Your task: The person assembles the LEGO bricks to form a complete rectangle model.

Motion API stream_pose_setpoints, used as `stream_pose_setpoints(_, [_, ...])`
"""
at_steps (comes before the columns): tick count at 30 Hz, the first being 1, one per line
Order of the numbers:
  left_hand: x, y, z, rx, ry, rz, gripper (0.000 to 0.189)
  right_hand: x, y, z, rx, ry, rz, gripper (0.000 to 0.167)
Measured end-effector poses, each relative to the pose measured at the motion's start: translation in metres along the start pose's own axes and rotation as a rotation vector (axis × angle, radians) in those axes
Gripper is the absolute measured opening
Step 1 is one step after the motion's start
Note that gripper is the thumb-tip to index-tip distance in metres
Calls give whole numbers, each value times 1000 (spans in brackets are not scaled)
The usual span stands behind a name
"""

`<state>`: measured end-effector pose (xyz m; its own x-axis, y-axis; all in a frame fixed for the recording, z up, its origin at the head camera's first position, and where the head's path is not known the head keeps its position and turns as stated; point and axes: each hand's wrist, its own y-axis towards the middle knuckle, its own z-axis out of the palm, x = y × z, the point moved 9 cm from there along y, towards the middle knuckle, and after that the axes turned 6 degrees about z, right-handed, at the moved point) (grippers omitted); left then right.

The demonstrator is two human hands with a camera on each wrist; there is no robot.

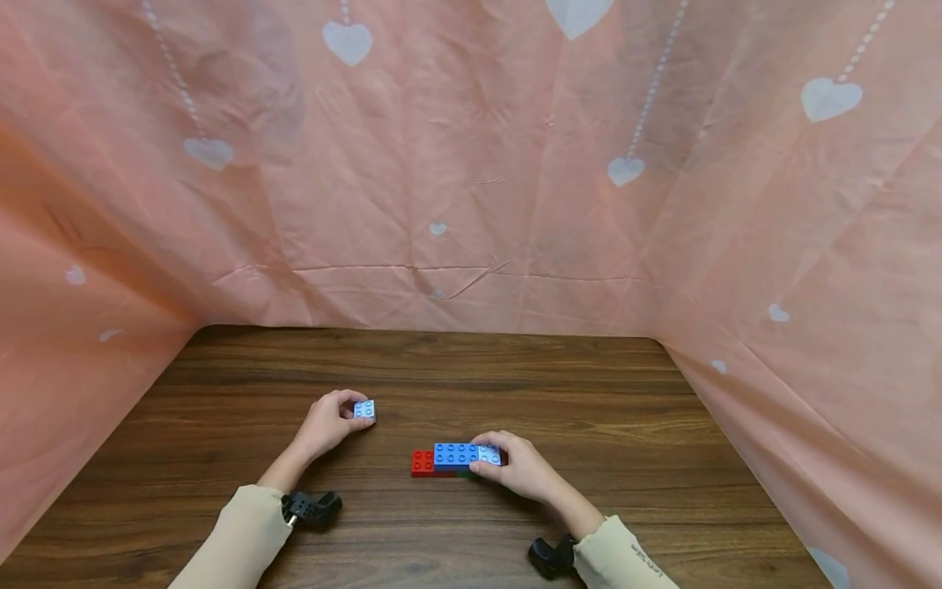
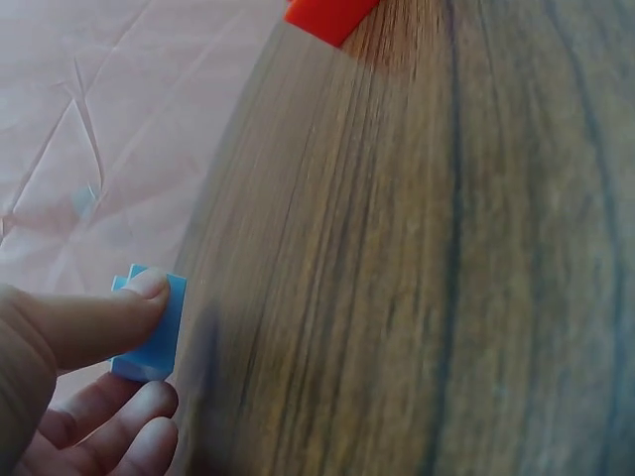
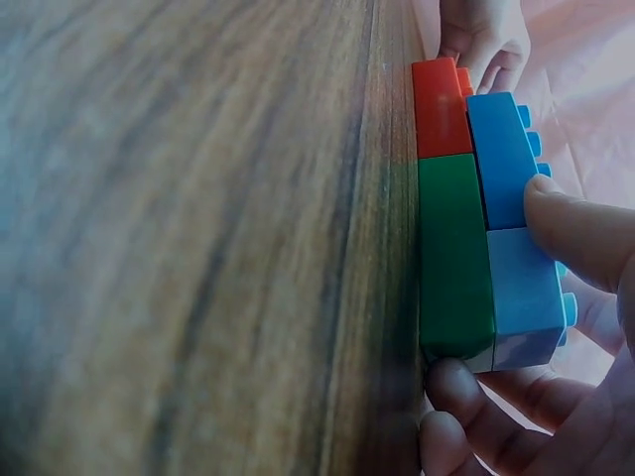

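Observation:
My left hand [image 1: 324, 425] pinches a small light blue toy brick [image 1: 364, 408] between thumb and fingers, left of the other bricks. In the left wrist view the thumb lies across this brick's side. On the table stands a two-layer block: a red brick [image 1: 422, 464] and a green brick [image 3: 454, 253] below, a blue brick [image 1: 452, 456] and another light blue brick [image 3: 526, 293] on top. My right hand [image 1: 524, 468] grips the right end of that block. Its thumb presses where blue and light blue meet, with fingers around the end.
The block stands on a dark wooden table [image 1: 412, 532]. Pink cloth [image 1: 471, 164] with white hearts hangs along the back and both sides. Black wrist devices [image 1: 312, 510] are worn on both forearms.

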<state>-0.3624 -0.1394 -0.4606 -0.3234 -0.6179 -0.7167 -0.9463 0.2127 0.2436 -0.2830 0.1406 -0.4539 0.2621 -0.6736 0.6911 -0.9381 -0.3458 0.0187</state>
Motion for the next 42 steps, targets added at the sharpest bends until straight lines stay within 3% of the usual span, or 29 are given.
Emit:
stream_pose_setpoints(27, [-18, -22, 17, 6, -72, 32, 31, -3, -1, -1, 15, 56, 42, 34])
stream_pose_setpoints(42, [-36, -33, 30, 50, -132, 36, 28, -1, 1, -2, 19, 42, 41, 34])
